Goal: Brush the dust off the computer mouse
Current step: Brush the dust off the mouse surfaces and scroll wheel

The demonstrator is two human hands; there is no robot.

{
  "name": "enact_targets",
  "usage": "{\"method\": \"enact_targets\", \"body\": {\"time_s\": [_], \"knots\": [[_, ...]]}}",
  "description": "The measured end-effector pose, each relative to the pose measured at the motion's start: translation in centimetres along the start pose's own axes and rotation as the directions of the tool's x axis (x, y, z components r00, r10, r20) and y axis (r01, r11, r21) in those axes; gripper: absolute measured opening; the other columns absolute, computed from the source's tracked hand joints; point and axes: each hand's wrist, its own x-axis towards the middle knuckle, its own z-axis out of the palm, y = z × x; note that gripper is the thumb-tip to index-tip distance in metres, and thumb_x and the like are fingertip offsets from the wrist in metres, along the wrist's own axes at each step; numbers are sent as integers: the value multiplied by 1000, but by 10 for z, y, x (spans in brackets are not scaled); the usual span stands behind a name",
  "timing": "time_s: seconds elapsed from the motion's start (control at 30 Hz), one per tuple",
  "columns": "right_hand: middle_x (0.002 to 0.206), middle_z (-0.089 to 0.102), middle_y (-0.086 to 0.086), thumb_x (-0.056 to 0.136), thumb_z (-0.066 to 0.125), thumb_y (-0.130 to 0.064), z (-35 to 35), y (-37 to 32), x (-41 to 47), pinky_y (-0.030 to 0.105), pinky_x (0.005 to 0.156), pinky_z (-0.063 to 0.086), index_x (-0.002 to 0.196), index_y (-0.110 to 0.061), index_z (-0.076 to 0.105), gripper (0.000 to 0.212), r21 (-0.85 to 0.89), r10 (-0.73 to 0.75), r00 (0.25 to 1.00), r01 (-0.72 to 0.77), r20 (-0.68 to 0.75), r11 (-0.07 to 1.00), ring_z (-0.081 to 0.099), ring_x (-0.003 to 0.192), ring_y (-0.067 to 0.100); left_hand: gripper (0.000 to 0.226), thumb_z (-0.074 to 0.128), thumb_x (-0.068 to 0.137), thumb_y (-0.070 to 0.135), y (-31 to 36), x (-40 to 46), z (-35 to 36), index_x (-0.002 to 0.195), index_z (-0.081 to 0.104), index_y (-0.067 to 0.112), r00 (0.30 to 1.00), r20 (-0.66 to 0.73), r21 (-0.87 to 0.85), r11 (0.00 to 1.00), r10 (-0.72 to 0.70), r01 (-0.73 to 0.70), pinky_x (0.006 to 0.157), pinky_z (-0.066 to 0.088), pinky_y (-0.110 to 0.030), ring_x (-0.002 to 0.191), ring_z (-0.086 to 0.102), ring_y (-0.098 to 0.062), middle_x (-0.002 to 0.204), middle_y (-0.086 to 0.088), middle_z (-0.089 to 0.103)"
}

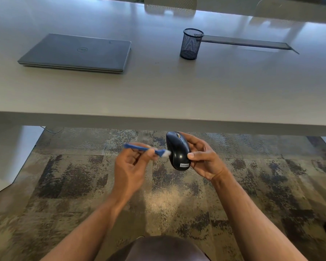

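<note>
A black computer mouse point(177, 150) with a white brand label is held upright in the air below the table's near edge, gripped from its right side by my right hand point(204, 157). My left hand point(132, 162) pinches a small blue brush point(145, 148) with white bristles. The bristles touch the mouse's left side. The brush and left fingers are blurred.
A pale table point(158, 91) spans the upper view, with a shut grey laptop point(77, 53) at the left and a black mesh pen cup point(191, 44) at the centre right beside a long cable slot point(248, 43). Patterned carpet point(73, 176) lies below the hands.
</note>
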Motion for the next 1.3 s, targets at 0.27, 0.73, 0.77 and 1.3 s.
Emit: {"method": "enact_targets", "body": {"time_s": [0.27,0.73,0.77,1.3], "knots": [[132,59,18,66,70,-1,1,1,-1,41,94,54,146,4,40,86,-16,-10,1000,10,19,1000,63,112,30,10,66,85,9,1,33,6,90,63,17,993,-93,-37,997,-76,73,73,57,-26,77,72,-24,82,-7,74],[137,54,22,64,73,-1,2,9,-8,48,101,51,145,4,42,86,-79,17,999,-14,39,997,60,116,34,3,60,93,16,13,68,1,92,63,17,980,-113,121,976,-166,179,67,59,-29,65,67,-11,78,0,70],[137,54,22,64,73,-1,3,10,-8,48,101,50,145,4,42,87,-82,20,999,-16,43,997,60,116,34,2,61,93,16,13,75,2,92,63,16,981,-92,131,975,-169,181,66,59,-30,66,67,-13,78,-1,70],[138,54,21,64,74,1,9,7,-11,48,99,52,144,3,43,86,-81,15,998,-10,64,997,61,115,32,9,64,91,11,10,104,23,98,69,7,953,154,311,928,-261,204,59,54,-25,63,63,-13,80,-15,69]]}}
